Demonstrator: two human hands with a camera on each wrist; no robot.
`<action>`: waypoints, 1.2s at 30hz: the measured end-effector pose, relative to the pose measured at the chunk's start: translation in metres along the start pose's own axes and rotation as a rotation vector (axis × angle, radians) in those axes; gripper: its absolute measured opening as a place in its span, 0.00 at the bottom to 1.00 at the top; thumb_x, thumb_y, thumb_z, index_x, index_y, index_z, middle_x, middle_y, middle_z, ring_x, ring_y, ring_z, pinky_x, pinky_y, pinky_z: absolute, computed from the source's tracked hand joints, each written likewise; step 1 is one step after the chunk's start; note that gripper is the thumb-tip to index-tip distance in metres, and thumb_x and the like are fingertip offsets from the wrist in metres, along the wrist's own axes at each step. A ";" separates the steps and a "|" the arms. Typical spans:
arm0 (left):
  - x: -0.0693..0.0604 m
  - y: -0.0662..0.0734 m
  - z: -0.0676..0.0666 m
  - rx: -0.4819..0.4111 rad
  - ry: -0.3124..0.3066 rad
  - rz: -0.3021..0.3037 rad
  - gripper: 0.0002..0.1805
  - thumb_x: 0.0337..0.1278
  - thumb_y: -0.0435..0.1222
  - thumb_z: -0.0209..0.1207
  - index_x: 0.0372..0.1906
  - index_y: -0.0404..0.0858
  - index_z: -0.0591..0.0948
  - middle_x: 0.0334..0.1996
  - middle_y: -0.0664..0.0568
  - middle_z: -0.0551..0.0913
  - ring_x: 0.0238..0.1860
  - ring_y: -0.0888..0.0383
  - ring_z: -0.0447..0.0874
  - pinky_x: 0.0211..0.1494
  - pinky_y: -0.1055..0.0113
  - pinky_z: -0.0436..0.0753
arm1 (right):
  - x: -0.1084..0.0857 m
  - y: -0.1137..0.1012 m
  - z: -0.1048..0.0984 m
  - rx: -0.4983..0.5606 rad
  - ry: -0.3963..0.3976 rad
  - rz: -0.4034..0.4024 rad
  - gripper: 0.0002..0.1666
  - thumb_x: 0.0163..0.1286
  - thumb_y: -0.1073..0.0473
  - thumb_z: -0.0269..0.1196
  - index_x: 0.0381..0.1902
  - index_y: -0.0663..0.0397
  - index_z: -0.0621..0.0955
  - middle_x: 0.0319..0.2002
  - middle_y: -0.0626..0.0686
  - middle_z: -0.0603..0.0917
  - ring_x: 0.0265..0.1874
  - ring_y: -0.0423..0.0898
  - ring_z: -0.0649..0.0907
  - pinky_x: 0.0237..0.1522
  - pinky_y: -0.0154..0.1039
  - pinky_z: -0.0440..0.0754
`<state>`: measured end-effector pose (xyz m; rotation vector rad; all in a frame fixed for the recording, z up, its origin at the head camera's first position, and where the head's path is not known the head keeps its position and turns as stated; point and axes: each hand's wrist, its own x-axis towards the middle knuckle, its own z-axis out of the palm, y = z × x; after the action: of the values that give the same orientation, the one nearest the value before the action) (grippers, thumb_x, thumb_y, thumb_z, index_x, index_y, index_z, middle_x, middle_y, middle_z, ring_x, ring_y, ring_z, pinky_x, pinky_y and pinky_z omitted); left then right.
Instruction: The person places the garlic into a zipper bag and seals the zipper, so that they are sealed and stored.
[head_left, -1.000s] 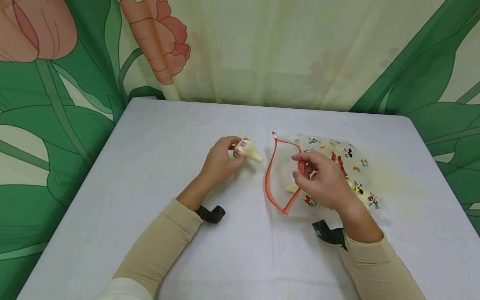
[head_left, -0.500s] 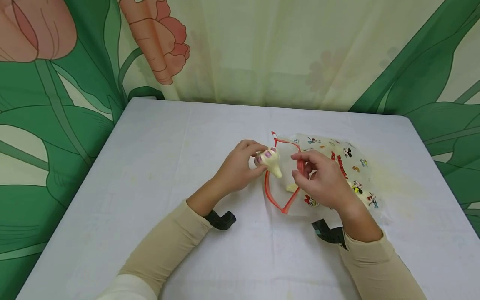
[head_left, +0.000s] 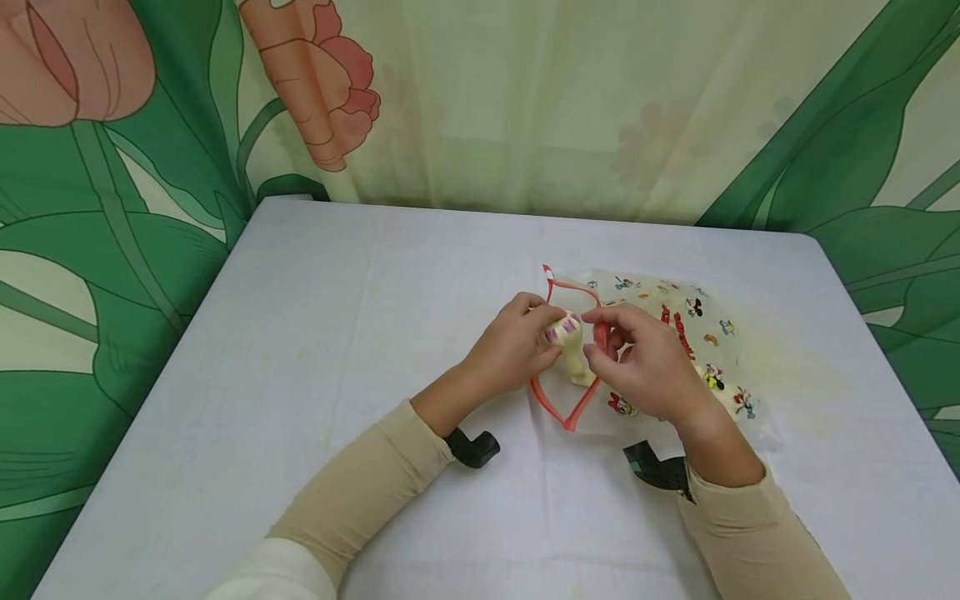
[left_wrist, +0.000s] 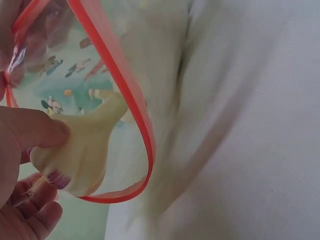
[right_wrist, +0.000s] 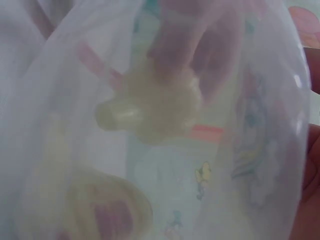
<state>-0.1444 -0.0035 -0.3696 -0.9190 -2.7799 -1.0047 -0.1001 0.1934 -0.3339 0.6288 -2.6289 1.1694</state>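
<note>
My left hand [head_left: 510, 346] holds a cream garlic bulb [head_left: 564, 329] with purple patches at the mouth of a clear zip bag [head_left: 708, 337]. The bag has red edging and cartoon prints. In the left wrist view the bulb [left_wrist: 82, 150] sits between thumb and fingers, its stem pointing into the bag within the red rim [left_wrist: 135, 115]. With thumb and fingertips my right hand [head_left: 648, 358] pinches the bag's red edge, keeping the mouth spread. Through the plastic in the right wrist view, a second garlic bulb [right_wrist: 115, 207] lies inside, blurred.
A white cloth covers the table [head_left: 300, 333]. Behind it hangs a curtain [head_left: 510, 100] with flower and leaf prints. A black wrist mount [head_left: 474, 450] sticks out under the left wrist, and another black mount [head_left: 656, 465] under the right.
My left hand has carried the garlic bulb rightward and slightly toward me, from left of the bag to its mouth. My right hand has stayed in place on the bag's edge.
</note>
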 end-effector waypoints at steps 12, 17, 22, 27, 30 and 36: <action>0.013 0.002 0.008 0.101 0.087 0.026 0.19 0.60 0.30 0.64 0.58 0.37 0.82 0.61 0.38 0.74 0.58 0.45 0.76 0.58 0.61 0.78 | -0.001 0.001 0.000 0.029 0.004 -0.033 0.16 0.59 0.75 0.65 0.47 0.65 0.82 0.28 0.46 0.76 0.27 0.41 0.75 0.28 0.28 0.75; 0.013 0.001 0.013 0.121 0.116 0.013 0.21 0.60 0.31 0.64 0.59 0.38 0.81 0.61 0.39 0.73 0.54 0.47 0.77 0.53 0.62 0.79 | 0.000 0.000 0.000 0.022 0.000 -0.022 0.16 0.59 0.74 0.65 0.47 0.65 0.82 0.27 0.46 0.76 0.26 0.42 0.75 0.26 0.29 0.75; 0.012 0.004 0.011 0.141 0.092 -0.033 0.25 0.60 0.37 0.68 0.63 0.40 0.79 0.62 0.42 0.72 0.53 0.50 0.76 0.53 0.61 0.78 | 0.001 0.001 0.000 0.014 -0.001 -0.014 0.16 0.60 0.73 0.65 0.47 0.65 0.82 0.27 0.47 0.76 0.27 0.42 0.75 0.25 0.30 0.74; 0.010 0.007 0.008 0.149 0.032 -0.077 0.21 0.60 0.39 0.69 0.57 0.41 0.81 0.57 0.45 0.74 0.53 0.51 0.75 0.52 0.63 0.78 | 0.001 0.001 0.001 0.013 -0.006 -0.004 0.16 0.60 0.73 0.65 0.47 0.64 0.82 0.28 0.47 0.76 0.27 0.42 0.75 0.25 0.29 0.74; 0.008 0.007 0.007 0.140 0.002 -0.078 0.17 0.60 0.39 0.69 0.53 0.41 0.83 0.52 0.47 0.76 0.50 0.52 0.76 0.49 0.65 0.78 | 0.002 0.001 0.001 0.017 -0.006 -0.001 0.16 0.60 0.74 0.65 0.47 0.63 0.82 0.28 0.47 0.76 0.27 0.43 0.75 0.26 0.29 0.74; 0.004 0.007 0.007 0.078 -0.029 -0.099 0.18 0.60 0.38 0.69 0.54 0.40 0.82 0.50 0.47 0.78 0.50 0.54 0.77 0.51 0.67 0.78 | 0.002 0.001 0.001 0.019 -0.004 0.005 0.16 0.60 0.74 0.65 0.47 0.64 0.82 0.29 0.48 0.76 0.28 0.43 0.75 0.27 0.29 0.74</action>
<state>-0.1426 0.0069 -0.3704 -0.8002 -2.8917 -0.8938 -0.1020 0.1925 -0.3348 0.6295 -2.6274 1.1964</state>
